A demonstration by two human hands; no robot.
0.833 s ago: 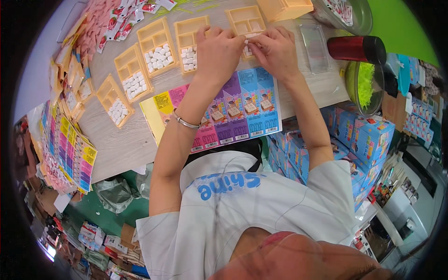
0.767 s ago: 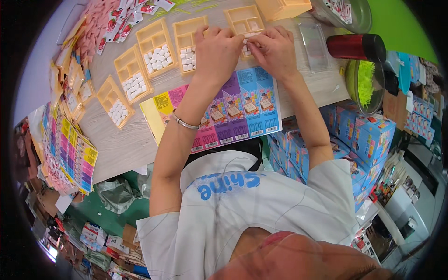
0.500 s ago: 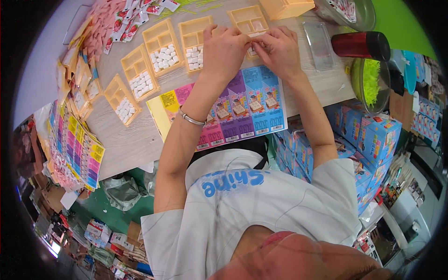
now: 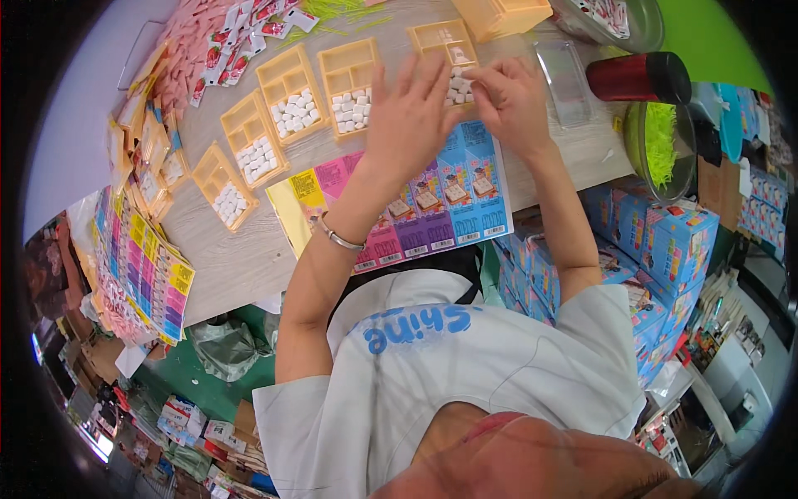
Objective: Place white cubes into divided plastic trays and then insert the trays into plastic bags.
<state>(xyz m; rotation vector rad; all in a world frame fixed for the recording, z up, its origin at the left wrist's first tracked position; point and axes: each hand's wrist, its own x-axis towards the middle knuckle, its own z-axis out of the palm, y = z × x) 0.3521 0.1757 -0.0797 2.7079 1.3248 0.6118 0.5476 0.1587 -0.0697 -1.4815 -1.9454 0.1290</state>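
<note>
My left hand [image 4: 407, 116] is open, fingers stretched over the table between two yellow trays. At the far tray [image 4: 432, 37] on the right, my right hand [image 4: 511, 104] has its fingers bent, thumb and forefinger close together beside small white pillow-shaped pieces [image 4: 459, 87]. Whatever those fingertips may hold is too small to make out. Left of my hands stand more compartment trays, a tray [image 4: 347, 58], a second [image 4: 283, 75] and a third [image 4: 241, 116], each with white pieces in its near compartment. Below my wrists lies a colourful printed sheet [image 4: 465, 200].
A stack of yellow trays [image 4: 507, 12] stands at the far right, near a clear plastic box [image 4: 565, 83], a dark red tumbler [image 4: 628, 79] and a bowl of green shreds [image 4: 661, 150]. Pink strips [image 4: 187, 41] and sachets [image 4: 237, 50] heap at the far left.
My hands, which met with pinched fingers over the far right tray, have moved apart. The left has opened and moved nearer; the right stays beside the tray, exposing its white pieces.
</note>
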